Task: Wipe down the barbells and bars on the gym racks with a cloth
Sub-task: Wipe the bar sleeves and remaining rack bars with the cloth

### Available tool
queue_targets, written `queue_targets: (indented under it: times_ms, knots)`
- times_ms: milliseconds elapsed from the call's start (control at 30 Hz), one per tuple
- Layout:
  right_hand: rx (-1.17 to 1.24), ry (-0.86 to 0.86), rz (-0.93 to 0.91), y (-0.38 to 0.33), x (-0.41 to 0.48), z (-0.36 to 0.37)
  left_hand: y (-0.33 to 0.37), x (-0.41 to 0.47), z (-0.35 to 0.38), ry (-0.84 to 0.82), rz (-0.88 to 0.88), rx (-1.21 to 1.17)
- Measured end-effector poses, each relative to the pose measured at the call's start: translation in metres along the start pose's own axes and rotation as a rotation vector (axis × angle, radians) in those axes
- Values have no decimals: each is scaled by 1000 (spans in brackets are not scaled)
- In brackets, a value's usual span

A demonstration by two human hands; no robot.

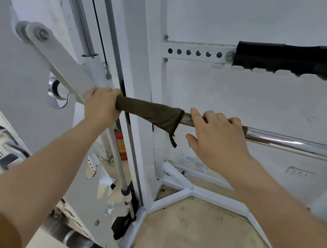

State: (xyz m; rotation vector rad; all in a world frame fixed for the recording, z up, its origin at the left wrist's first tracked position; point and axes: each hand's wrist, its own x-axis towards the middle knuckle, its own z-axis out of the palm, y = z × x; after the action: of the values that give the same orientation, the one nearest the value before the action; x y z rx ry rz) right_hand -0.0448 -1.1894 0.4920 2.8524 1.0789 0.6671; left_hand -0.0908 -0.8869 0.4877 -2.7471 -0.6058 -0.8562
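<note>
A chrome barbell (287,141) runs from the white rack's left upright toward the right edge of the view. A dark olive cloth (151,112) is wrapped around the bar's left part, one corner hanging down. My left hand (101,106) is closed around the cloth's left end and the bar, beside the rack's white arm. My right hand (215,136) rests over the knurled section just right of the cloth, fingers hooked loosely over the bar and thumb spread below it.
White rack uprights (142,82) and a perforated crossbar (194,52) stand behind the bar. A black padded roller (295,58) sits upper right. A vertical chrome guide rod (120,159) and a red extinguisher (120,142) lie below. Another dark bar (73,238) crosses the bottom left over wooden flooring.
</note>
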Motion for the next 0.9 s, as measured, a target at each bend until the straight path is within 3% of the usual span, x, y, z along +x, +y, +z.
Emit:
queue_targets:
  times_ms: [167,233,300,500,600,800,900]
  knots:
    - [120,-127,5,-22,35,-16,86,-15,-15,-15,223,-78]
    - [228,-204,39,-24,46,-14,119,-26,-12,47,351,-106]
    - [314,-251,68,-24,53,-17,109,-23,-8,145,432,-115]
    - [285,-271,-26,-34,62,-16,-6,2,18,130,350,-25]
    - [350,-273,29,-31,62,-17,-31,3,26,126,275,-40]
    - [362,-180,98,-43,60,-17,-22,-2,16,46,182,-152]
    - [372,-176,90,-44,56,-16,5,-7,8,30,300,-198]
